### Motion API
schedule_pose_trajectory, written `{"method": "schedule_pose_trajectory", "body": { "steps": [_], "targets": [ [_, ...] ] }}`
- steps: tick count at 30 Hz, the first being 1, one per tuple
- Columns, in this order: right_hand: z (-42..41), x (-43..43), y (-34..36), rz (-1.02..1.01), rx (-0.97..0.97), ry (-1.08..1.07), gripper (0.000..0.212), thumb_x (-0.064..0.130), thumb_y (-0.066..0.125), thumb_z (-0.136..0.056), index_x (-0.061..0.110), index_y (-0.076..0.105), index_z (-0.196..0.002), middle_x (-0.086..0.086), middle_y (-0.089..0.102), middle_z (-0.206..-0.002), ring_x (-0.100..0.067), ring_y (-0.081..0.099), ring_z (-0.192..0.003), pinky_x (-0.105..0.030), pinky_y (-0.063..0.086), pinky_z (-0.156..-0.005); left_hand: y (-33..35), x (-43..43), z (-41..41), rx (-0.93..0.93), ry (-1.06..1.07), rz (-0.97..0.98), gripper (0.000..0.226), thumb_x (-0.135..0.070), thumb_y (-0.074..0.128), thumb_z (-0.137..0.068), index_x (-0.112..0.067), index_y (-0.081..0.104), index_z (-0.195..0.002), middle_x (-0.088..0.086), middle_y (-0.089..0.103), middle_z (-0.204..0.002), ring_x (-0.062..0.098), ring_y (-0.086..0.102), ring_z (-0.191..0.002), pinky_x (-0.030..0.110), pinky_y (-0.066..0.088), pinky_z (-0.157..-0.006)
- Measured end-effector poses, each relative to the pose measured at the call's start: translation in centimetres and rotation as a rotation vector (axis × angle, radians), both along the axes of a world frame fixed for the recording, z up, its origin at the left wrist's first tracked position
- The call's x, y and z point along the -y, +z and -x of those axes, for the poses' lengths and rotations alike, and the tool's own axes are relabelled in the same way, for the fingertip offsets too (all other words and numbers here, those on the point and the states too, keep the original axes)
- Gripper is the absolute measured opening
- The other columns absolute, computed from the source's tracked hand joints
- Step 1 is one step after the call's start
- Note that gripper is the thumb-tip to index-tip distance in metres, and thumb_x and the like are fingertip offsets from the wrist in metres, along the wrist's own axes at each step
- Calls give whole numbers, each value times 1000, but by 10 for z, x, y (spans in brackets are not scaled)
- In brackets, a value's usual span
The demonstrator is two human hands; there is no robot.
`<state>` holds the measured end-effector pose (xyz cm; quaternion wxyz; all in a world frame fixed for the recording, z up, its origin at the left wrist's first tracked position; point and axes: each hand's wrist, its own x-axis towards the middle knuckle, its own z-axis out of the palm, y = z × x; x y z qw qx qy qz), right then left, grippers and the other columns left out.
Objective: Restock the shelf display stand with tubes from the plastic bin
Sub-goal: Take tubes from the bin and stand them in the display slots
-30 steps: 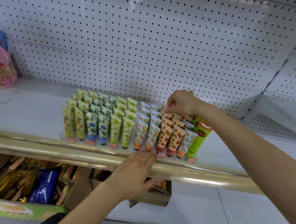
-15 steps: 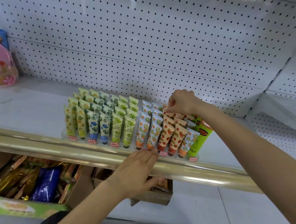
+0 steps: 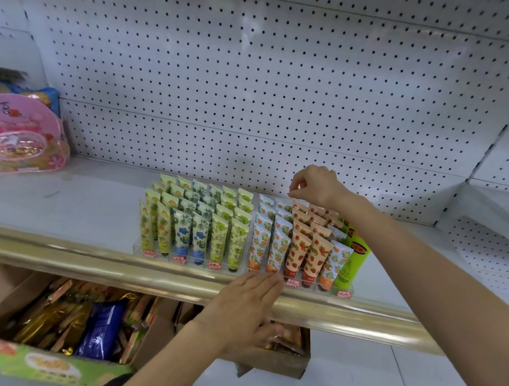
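**Two hands at the tube stand**

On the white shelf [image 3: 57,203], a clear display stand [image 3: 195,263] packed with rows of upright tubes [image 3: 220,239], caps down. Left grip [image 3: 244,311] flat and open, fingers straight, tips at the stand's front edge. Right grip [image 3: 314,183] above the rear right rows, fingers curled, thumb and forefinger tips together, nothing visible between them. Under the gold rail [image 3: 113,269], an open cardboard box [image 3: 75,331] of snack packets. Far left, a pink bag [image 3: 20,136].

Left hand [image 3: 244,305] flat, right hand [image 3: 314,183] curled.
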<state>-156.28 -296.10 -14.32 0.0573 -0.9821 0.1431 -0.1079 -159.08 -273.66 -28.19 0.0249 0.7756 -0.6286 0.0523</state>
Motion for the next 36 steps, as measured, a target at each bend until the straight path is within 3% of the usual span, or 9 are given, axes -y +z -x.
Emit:
{"method": "schedule_pose_trajectory", "body": {
  "steps": [3, 6, 9, 13, 18, 24, 36],
  "targets": [
    [-8, -2, -6, -6, -47, 1, 15, 24, 65, -86, 12, 71, -91, 12, 48, -65, -18, 50, -81, -41, 32, -96, 0, -9, -4, 74, 20, -7, 70, -60, 25, -95, -11, 43, -142, 5, 45, -147, 17, 42, -136, 41, 10, -113],
    [-14, -4, -11, 1, -70, -8, 15, 26, 65, -86, 12, 71, -88, 10, 50, -62, -18, 51, -79, -41, 32, -95, -2, -17, -10, 18, 13, 21, 71, -58, 22, -97, -12, 21, -151, 5, 19, -159, 17, 16, -147, 33, -8, -114],
    [-17, -4, -15, 1, -68, -18, 15, 26, 65, -86, 12, 70, -87, 6, 54, -65, -18, 52, -79, -40, 32, -94, -2, -25, -15, 30, 53, 16, 82, -65, 2, -89, -14, 9, -153, 3, 8, -161, 15, 5, -148, 29, -10, -114],
    [-20, -3, -17, 19, -77, -28, 15, 25, 65, -86, 11, 68, -80, 4, 54, -65, -18, 52, -76, -41, 30, -94, -6, -28, -19, 17, 78, -12, 78, -63, 9, -93, -14, 7, -153, 3, 6, -161, 15, 4, -148, 28, -12, -113],
    [-23, -3, -17, 41, -92, -55, 33, 21, 65, -85, 19, 49, -56, 3, 53, -62, -19, 51, -73, -41, 30, -95, -5, -27, -18, -20, 85, 1, 85, -64, -1, -84, -15, 7, -153, 2, 7, -161, 14, 4, -148, 27, -13, -112],
    [-24, -4, -17, 52, -105, -71, 37, 17, 64, -85, 17, 46, -53, 2, 47, -56, -21, 50, -71, -41, 28, -95, -5, -25, -18, -47, 83, 42, 87, -65, -1, -83, -15, 12, -153, 2, 13, -161, 14, 9, -147, 28, -7, -116],
    [-25, -6, -17, 50, -122, -102, 37, 22, 65, -86, 16, 47, -54, 2, 48, -56, -22, 50, -72, -41, 27, -95, -6, -25, -19, -44, 75, 69, 90, -66, -3, -80, -15, 14, -153, 2, 15, -160, 14, 10, -147, 25, -11, -112]
  ]
}}
